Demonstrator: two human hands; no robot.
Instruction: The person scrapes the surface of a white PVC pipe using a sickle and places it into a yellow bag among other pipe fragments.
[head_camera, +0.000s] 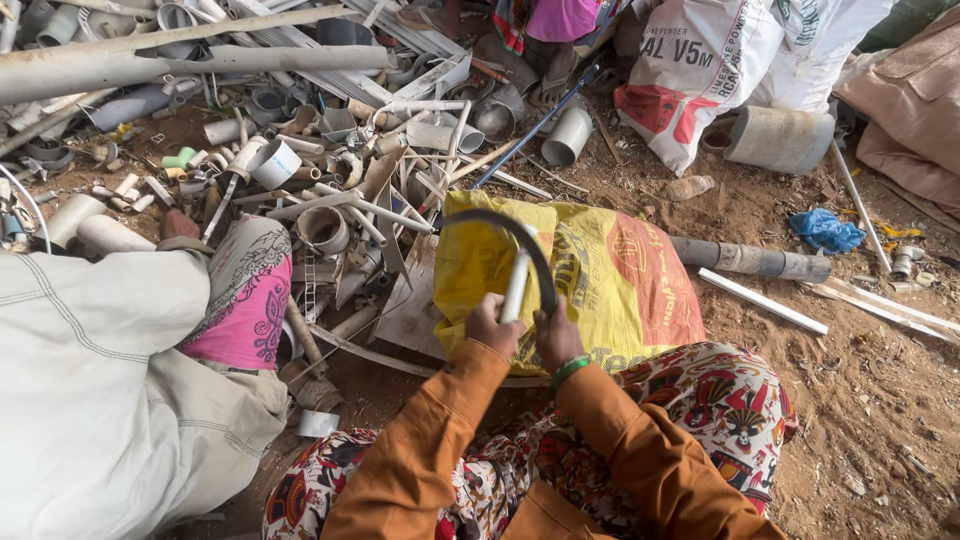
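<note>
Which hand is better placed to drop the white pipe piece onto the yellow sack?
Probably the left hand: it grips the white pipe piece directly above the yellow sack, while the right hand holds the curved black strip.

Bare dirt ground (860, 400), with a heap of scrap plastic pipes (300, 150), a yellow sack (600, 280), white sacks (720, 60) and a blue rag (826, 230) on it.

Sack (600, 280) before knees, pipe scraps (330, 150) behind-left, prob. bags (720, 60) behind-right
</note>
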